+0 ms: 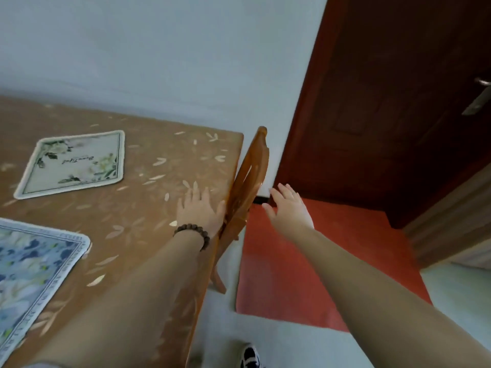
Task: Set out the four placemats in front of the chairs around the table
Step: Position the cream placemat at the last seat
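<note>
left hand (201, 208) flat on table (148, 197), right hand (288, 208) beside chair (248, 192)

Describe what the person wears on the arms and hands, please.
Both forearms are bare; no sleeves, gloves or rings show. The left hand has a bracelet of dark brown round beads around its wrist. The right hand and its wrist carry nothing.

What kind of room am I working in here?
Most likely a home dining area: a table under a leaf-patterned cloth, floral placemats laid on it, a wooden chair pushed in, and a dark wooden door.
</note>
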The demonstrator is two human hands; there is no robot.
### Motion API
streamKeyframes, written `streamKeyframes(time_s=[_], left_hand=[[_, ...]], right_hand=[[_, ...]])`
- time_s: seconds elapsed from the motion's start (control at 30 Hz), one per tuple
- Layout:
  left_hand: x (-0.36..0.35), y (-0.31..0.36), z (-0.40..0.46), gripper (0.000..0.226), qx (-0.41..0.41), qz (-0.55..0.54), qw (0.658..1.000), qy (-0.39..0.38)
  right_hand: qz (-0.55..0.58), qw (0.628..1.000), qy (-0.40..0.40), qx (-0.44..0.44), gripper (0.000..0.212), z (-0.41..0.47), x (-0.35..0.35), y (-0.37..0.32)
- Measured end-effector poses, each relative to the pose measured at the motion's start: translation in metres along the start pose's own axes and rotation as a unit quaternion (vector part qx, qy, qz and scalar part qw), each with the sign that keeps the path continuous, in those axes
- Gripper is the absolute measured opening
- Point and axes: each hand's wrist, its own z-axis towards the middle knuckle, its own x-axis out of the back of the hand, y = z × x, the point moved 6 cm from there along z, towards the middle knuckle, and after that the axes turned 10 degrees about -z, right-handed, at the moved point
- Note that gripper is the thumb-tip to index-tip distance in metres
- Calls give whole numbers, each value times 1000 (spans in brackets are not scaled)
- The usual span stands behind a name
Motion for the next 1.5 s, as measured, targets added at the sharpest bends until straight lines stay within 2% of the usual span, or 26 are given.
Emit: streamKeyframes(time_s=[0.17, 0.5, 0.7, 0.93, 1.23, 1.4, 1.5], left_hand=[[11, 6, 52, 70, 55, -23, 998, 0], [33, -63, 86, 72, 231, -38, 969, 76], [36, -83, 114, 70, 369, -49, 917, 144], [29, -64, 133, 71, 499, -61, 844, 189], [33, -67, 134, 71, 574, -56, 788, 215], [22, -87, 135, 73, 590, -58, 776, 214], [22, -106, 141, 72, 588, -66, 780, 205]], right_hand=[[3, 997, -10, 70, 55, 87, 8, -2], [-17, 964, -55, 261, 55, 213, -32, -87], [-20, 916, -97, 389, 54, 298, -54, -132], [-47, 846, -129, 515, 55, 360, -58, -170], [-38, 788, -160, 593, 54, 380, -85, -205], [-37, 775, -183, 604, 52, 387, -104, -228], [-36, 775, -169, 607, 53, 396, -109, -247]])
